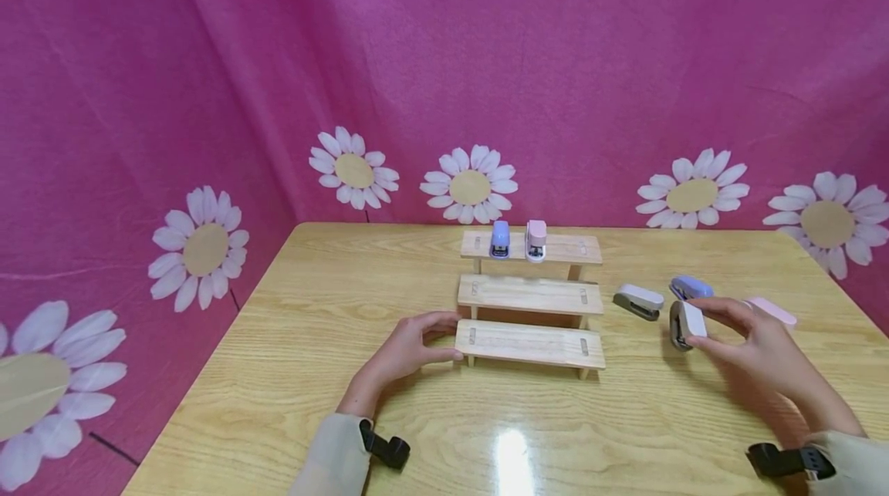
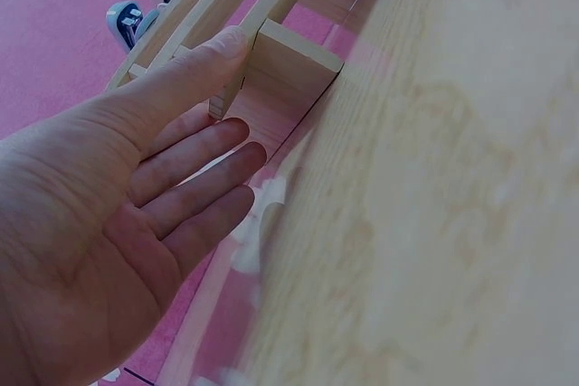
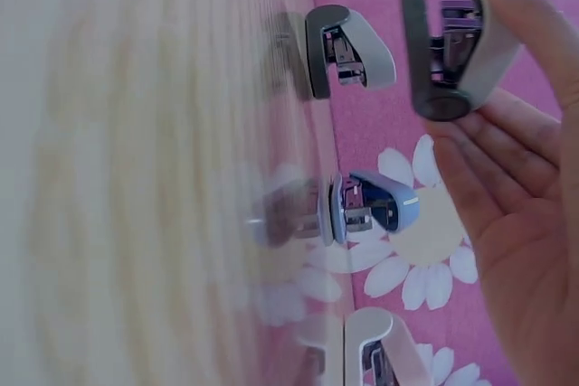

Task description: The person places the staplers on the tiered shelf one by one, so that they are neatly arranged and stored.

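Observation:
My right hand pinches a small white-and-grey stapler between thumb and fingers, clear of the table in the right wrist view. My left hand holds the left end of the lowest board of a three-step wooden stand. Its thumb lies on the board's front edge, the index finger partly hidden behind the end. On the stand's top step are a blue stapler and a pink stapler, side by side. Right of the stand lie another white-and-grey stapler, a blue stapler and a pink stapler.
The stand's middle step and lowest step carry no stapler. A wood-grain table lies beneath everything, with a pink flowered cloth hanging along its back and sides. Both wrists wear black straps.

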Demonstrator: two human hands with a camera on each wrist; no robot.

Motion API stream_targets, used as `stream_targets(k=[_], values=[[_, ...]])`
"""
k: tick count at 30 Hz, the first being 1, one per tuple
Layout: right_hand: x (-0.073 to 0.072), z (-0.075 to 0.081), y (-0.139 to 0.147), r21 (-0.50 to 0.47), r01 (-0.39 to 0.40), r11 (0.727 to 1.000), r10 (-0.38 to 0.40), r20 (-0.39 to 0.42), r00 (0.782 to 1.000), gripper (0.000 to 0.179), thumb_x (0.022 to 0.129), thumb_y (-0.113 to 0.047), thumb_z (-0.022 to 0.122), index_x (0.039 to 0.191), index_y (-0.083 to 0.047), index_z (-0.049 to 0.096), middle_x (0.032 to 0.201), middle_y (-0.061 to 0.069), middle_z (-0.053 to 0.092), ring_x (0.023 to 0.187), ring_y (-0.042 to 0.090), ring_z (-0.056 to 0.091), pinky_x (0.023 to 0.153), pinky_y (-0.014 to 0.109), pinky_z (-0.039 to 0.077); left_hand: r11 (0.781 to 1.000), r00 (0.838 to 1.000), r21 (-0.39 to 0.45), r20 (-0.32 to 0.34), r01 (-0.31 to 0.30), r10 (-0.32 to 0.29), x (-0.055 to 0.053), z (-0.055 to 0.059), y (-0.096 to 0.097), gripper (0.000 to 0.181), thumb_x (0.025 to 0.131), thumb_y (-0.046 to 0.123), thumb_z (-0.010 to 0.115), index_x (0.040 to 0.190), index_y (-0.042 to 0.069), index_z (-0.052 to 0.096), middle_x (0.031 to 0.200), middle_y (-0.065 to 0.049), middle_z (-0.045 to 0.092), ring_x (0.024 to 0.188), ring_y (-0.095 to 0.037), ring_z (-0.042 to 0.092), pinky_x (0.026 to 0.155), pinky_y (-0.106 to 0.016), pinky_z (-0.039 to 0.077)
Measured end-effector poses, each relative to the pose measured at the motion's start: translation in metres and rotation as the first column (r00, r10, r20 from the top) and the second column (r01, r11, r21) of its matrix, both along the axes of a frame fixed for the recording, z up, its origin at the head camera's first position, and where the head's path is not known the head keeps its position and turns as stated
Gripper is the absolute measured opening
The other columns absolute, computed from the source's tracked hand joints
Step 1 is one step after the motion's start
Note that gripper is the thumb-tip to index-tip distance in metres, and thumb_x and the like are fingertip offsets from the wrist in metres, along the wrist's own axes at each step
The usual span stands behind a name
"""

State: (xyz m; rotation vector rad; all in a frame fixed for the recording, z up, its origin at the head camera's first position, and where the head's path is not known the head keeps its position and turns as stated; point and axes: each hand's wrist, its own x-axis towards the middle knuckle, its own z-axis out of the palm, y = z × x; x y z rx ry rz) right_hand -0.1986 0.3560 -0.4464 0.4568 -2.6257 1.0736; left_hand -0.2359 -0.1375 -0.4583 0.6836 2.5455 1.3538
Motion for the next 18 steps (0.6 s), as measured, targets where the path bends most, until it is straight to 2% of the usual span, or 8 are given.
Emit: stream_targets(k=[4,8,12,18], values=[[-0.004,0.004,-0.008,-0.068,-0.013,0.998,0.011,-0.037,0.999,0.048,0.080,-0.003,0.079,0.125,0.000,0.060,0.121,-0.035,0.051,0.110,-0.025,0.046,0.089,-0.007,0.036,1.000,1.000,0.000,-0.003,0.009,-0.009,0.000,0.001,0.000,0.061,0.083,0.025,0.078,0.137,0.008,0.056,0.130,-0.009,0.066,0.122,-0.023,0.062,0.109,-0.041,0.047],[-0.009,0.007,-0.017,-0.096,0.004,0.995,-0.010,-0.066,0.998,0.050,0.079,0.000,0.079,0.126,-0.002,0.061,0.121,-0.033,0.055,0.106,-0.022,0.051,0.089,-0.006,0.038,1.000,1.000,0.007,-0.001,0.014,-0.014,0.001,0.001,0.000,0.060,0.083,0.024,0.078,0.136,0.007,0.056,0.128,-0.009,0.067,0.121,-0.022,0.063,0.109,-0.040,0.048],[-0.015,0.011,-0.025,-0.095,-0.006,0.995,-0.001,-0.078,0.997,0.051,0.081,-0.001,0.078,0.128,0.000,0.060,0.119,-0.034,0.053,0.107,-0.023,0.050,0.089,-0.007,0.038,1.000,1.000,0.012,0.004,0.012,-0.012,0.000,0.000,-0.001,0.060,0.083,0.024,0.078,0.136,0.008,0.057,0.127,-0.008,0.068,0.120,-0.021,0.063,0.109,-0.039,0.048],[-0.022,0.018,-0.037,-0.112,0.018,0.994,-0.026,-0.075,0.997,0.050,0.082,-0.006,0.078,0.128,-0.004,0.060,0.117,-0.034,0.053,0.107,-0.026,0.049,0.087,-0.007,0.039,1.000,1.000,0.010,0.003,0.013,-0.013,0.000,0.000,-0.001,0.060,0.083,0.025,0.078,0.136,0.008,0.056,0.127,-0.008,0.068,0.121,-0.021,0.063,0.109,-0.039,0.048]])
